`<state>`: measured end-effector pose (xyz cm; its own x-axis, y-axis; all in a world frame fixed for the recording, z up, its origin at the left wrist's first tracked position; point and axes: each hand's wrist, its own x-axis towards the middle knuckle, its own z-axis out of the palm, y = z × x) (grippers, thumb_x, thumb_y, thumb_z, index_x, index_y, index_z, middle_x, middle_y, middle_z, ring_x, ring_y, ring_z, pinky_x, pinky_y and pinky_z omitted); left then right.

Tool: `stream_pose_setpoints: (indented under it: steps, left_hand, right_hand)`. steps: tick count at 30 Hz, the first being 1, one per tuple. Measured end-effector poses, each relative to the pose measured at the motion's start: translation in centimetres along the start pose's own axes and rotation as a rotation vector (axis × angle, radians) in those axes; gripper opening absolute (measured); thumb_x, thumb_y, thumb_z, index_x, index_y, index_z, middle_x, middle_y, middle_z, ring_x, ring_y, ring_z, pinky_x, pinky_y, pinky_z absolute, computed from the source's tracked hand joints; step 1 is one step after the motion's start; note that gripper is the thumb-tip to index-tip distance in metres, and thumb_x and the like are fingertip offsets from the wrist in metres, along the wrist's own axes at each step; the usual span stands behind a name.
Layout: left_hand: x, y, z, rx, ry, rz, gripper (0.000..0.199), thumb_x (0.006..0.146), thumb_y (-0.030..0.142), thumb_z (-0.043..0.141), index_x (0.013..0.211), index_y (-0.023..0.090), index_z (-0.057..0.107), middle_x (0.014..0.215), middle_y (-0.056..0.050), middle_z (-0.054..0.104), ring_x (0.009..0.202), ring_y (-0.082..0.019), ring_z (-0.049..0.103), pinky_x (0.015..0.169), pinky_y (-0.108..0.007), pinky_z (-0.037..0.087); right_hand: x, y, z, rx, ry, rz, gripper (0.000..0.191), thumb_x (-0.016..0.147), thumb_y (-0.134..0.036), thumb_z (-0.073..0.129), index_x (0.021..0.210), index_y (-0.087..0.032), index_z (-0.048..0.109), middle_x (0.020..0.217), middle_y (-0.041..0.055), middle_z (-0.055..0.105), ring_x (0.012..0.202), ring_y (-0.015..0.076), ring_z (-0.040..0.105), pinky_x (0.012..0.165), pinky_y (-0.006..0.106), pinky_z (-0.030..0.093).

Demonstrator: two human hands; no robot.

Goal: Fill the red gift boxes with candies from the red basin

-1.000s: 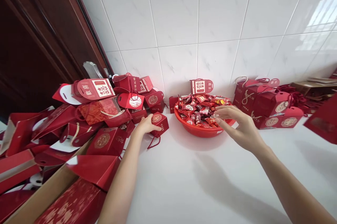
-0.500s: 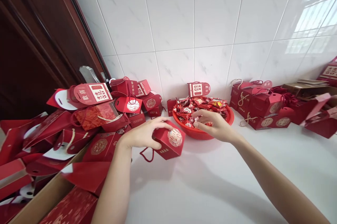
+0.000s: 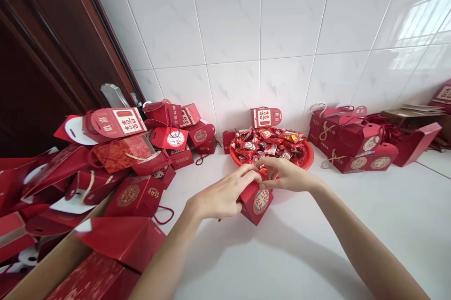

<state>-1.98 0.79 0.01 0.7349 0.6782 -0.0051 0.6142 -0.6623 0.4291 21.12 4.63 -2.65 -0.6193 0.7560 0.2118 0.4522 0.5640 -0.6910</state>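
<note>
A red candy box (image 3: 257, 208) with a round gold emblem stands slightly tilted over the white tabletop. My left hand (image 3: 223, 192) grips it from the left side, thumb low and fingers over its top. At the box's upper edge, the bent fingers of my right hand (image 3: 287, 175) press on the top; my hands partly hide what they pinch there. Just behind both hands sits a red plastic basket (image 3: 310, 157) heaped with red-wrapped candies (image 3: 271, 142).
Many red boxes (image 3: 136, 194) are piled on the left, some in a cardboard carton (image 3: 66, 255). Several closed boxes (image 3: 355, 145) stand at the right. One more box (image 3: 266, 118) is behind the basket against the tiled wall (image 3: 232, 18). A dark wooden door frame (image 3: 52, 46) is at left.
My left hand has carried the box to the right, in front of the basket. My right hand has come back from above the candies to the top of the box.
</note>
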Motion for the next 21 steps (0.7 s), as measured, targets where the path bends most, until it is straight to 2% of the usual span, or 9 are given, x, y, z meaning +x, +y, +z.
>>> stream_pose_setpoints:
  steps: [3,6,10,13,17,19,21]
  left_hand:
    - [0.0,-0.2,0.2,0.020,0.028,-0.028,0.065,0.070,0.001,0.049,0.130,0.026,0.048,0.135,-0.009,0.052,0.112,-0.024,0.062,0.088,-0.035,0.053]
    - [0.0,-0.7,0.5,0.041,0.038,-0.051,0.069,0.069,0.002,0.051,0.134,0.027,0.047,0.131,-0.008,0.057,0.116,-0.026,0.060,0.091,-0.035,0.051]
    - [0.3,-1.2,0.9,0.087,-0.029,-0.115,0.062,0.065,0.006,0.056,0.123,0.026,0.057,0.125,-0.007,0.060,0.115,-0.028,0.060,0.091,-0.035,0.050]
    - [0.6,-1.2,1.0,0.133,-0.076,-0.165,0.050,0.063,0.007,0.057,0.110,0.024,0.062,0.117,-0.007,0.060,0.110,-0.029,0.061,0.086,-0.035,0.050]
    - [0.7,-1.1,1.0,0.119,-0.065,-0.208,0.033,0.064,0.008,0.058,0.094,0.022,0.059,0.109,-0.005,0.057,0.094,-0.025,0.061,0.072,-0.033,0.049]
    - [0.7,-1.1,1.0,0.058,-0.055,-0.162,0.024,0.067,0.010,0.059,0.088,0.021,0.058,0.112,-0.005,0.056,0.091,-0.023,0.061,0.072,-0.032,0.049]
    - [0.9,-1.0,1.1,-0.014,-0.066,-0.086,0.014,0.070,0.011,0.060,0.080,0.020,0.057,0.112,-0.005,0.057,0.089,-0.020,0.061,0.072,-0.031,0.048]
  right_hand:
    - [-0.4,0.0,-0.5,-0.012,-0.039,0.031,0.032,0.081,-0.041,0.074,0.102,-0.019,0.066,0.096,0.0038,0.069,0.079,0.0172,0.062,0.066,0.026,0.047]
    - [-0.8,-0.2,-1.1,-0.019,-0.084,-0.005,0.028,0.087,-0.044,0.068,0.097,-0.018,0.066,0.091,0.0034,0.068,0.077,0.0162,0.061,0.064,0.026,0.046]
    - [-1.3,-0.7,-1.7,0.003,-0.245,-0.132,0.032,0.095,-0.046,0.057,0.089,-0.018,0.072,0.097,0.0057,0.069,0.086,0.0167,0.063,0.073,0.026,0.049]
    - [-1.5,-0.8,-1.5,0.036,-0.390,-0.155,0.038,0.097,-0.046,0.054,0.082,-0.018,0.076,0.088,0.0051,0.072,0.081,0.0160,0.064,0.073,0.026,0.049]
    - [-1.2,-0.7,-0.6,0.003,-0.389,-0.071,0.031,0.095,-0.033,0.055,0.082,-0.016,0.077,0.081,0.0049,0.074,0.072,0.0152,0.064,0.066,0.025,0.048]
    - [-0.9,-0.8,-0.2,0.008,-0.361,-0.037,0.025,0.092,-0.023,0.054,0.087,-0.016,0.078,0.082,0.0040,0.075,0.070,0.0141,0.066,0.063,0.023,0.048]
    - [-0.7,-1.1,0.2,-0.012,-0.358,-0.026,0.028,0.088,-0.013,0.052,0.097,-0.018,0.079,0.088,0.0021,0.076,0.072,0.0129,0.066,0.064,0.021,0.047]
